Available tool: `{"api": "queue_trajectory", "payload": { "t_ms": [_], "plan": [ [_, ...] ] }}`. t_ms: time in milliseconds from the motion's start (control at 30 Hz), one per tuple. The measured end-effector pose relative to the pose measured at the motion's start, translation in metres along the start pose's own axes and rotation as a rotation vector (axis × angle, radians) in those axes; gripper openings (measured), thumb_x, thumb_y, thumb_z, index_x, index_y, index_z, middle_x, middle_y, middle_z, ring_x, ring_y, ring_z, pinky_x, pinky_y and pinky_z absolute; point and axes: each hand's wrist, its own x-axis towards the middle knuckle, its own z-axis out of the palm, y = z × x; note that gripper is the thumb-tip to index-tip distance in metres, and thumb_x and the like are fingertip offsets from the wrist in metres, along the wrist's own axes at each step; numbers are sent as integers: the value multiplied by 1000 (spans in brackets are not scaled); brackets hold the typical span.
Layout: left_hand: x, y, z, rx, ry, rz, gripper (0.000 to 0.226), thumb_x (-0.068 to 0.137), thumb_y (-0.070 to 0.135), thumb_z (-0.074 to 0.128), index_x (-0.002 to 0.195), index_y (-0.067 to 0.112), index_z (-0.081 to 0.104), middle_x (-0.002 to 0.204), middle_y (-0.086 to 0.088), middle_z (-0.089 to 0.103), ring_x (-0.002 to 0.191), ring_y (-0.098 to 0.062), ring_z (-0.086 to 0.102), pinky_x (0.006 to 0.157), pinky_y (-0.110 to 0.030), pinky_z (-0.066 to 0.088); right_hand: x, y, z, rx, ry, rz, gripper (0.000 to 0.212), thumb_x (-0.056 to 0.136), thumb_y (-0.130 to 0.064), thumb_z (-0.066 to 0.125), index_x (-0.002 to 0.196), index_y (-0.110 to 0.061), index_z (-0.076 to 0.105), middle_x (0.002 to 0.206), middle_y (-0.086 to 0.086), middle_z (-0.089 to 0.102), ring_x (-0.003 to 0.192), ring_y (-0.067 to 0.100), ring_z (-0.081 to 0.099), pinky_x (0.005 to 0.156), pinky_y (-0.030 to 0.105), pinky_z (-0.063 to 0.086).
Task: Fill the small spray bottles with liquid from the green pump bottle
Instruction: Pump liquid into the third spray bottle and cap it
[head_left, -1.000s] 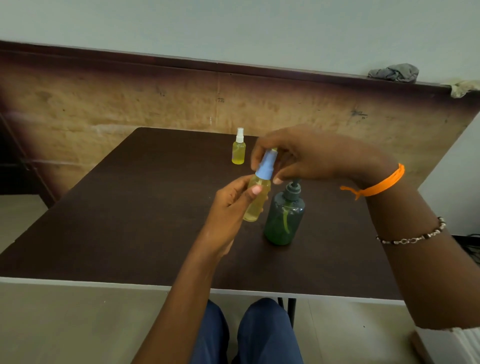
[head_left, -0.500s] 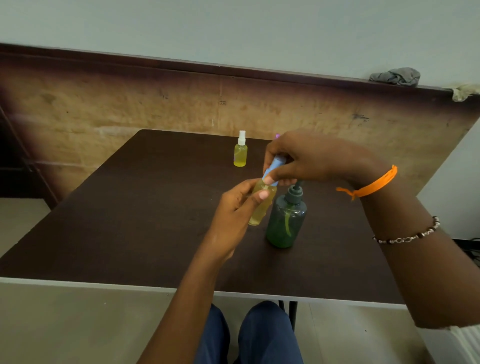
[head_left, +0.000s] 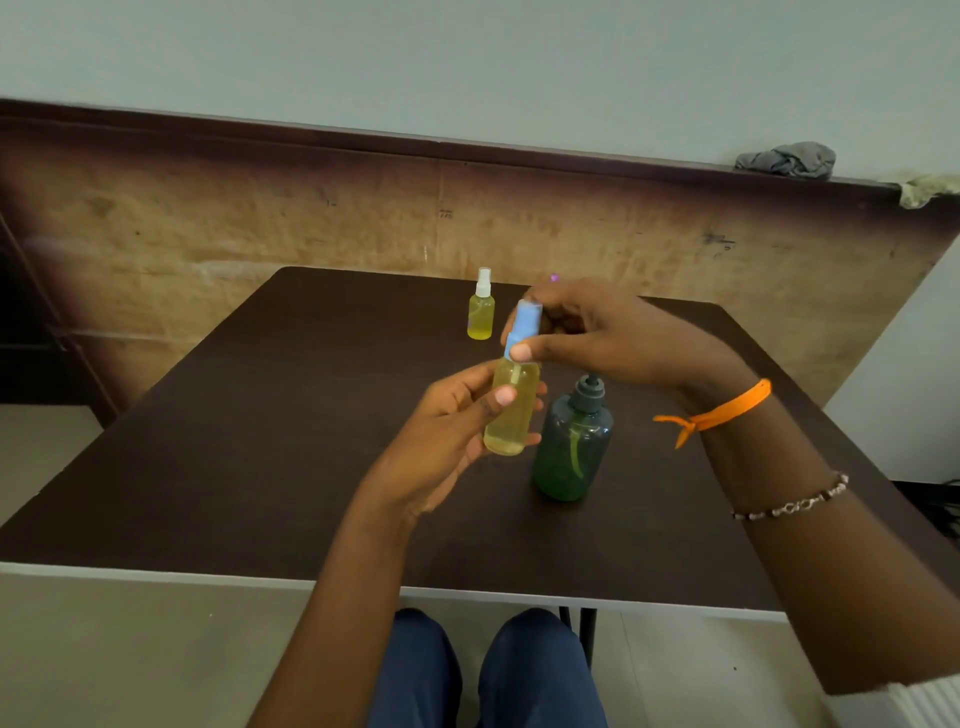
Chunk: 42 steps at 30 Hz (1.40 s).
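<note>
While the left hand (head_left: 447, 431) grips a small clear yellow-filled spray bottle (head_left: 511, 410), the right hand (head_left: 608, 332) pinches its blue spray cap (head_left: 524, 325) beside a green plastic pump bottle (head_left: 571, 447).

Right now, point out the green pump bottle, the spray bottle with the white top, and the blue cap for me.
green pump bottle (head_left: 570, 453): head view, middle of its green body.
spray bottle with the white top (head_left: 481, 317): head view, its yellow body.
blue cap (head_left: 525, 321): head view, the cap's side.

My dark brown table (head_left: 218, 426) stands against a worn tan board (head_left: 260, 228) capped by a dark ledge, pale wall (head_left: 467, 57) above. A crumpled grey rag (head_left: 787, 160) sits on the ledge. Beige floor (head_left: 130, 654) lies beneath me.
</note>
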Motion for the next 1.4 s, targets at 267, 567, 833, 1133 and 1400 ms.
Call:
{"api": "queue_trajectory", "payload": {
  "t_ms": [267, 567, 833, 1133, 1400],
  "plan": [
    [2, -2, 2, 237, 142, 111, 29, 86, 13, 56, 114, 10, 62, 97, 2, 70, 95, -9, 65, 83, -28, 53, -8, 1, 35, 54, 351, 153, 23, 87, -24, 64, 96, -3, 65, 64, -5, 52, 50, -5, 47, 51, 8, 37],
    [11, -8, -15, 424, 290, 178, 29, 89, 8, 58, 117, 14, 58, 110, -4, 66, 101, -14, 63, 83, -30, 50, 6, 6, 75, 169, 588, 145, 3, 90, -16, 59, 91, -19, 60, 69, -8, 56, 58, -1, 51, 59, 13, 43],
    [43, 4, -48, 348, 484, 125, 28, 83, 10, 67, 108, 21, 62, 118, -8, 52, 109, -16, 58, 76, -22, 50, 43, 33, 127, 96, 605, 164, 45, 81, 3, 61, 123, -8, 52, 113, 7, 56, 99, 16, 56, 85, 31, 49],
    [102, 5, -106, 359, 567, -22, 39, 88, 6, 60, 126, 10, 56, 118, -3, 62, 101, -8, 59, 79, -16, 46, 147, 88, 124, 239, 658, 334, 27, 80, -9, 69, 105, -3, 58, 101, 11, 67, 91, 21, 63, 82, 38, 52],
    [129, -16, -163, 440, 707, -129, 28, 92, 12, 56, 119, 14, 59, 108, 3, 60, 102, -7, 55, 86, -22, 42, 236, 160, 140, 156, 603, 445, 34, 76, -8, 73, 106, -3, 57, 103, 16, 65, 96, 30, 62, 88, 43, 50]
  ]
}}
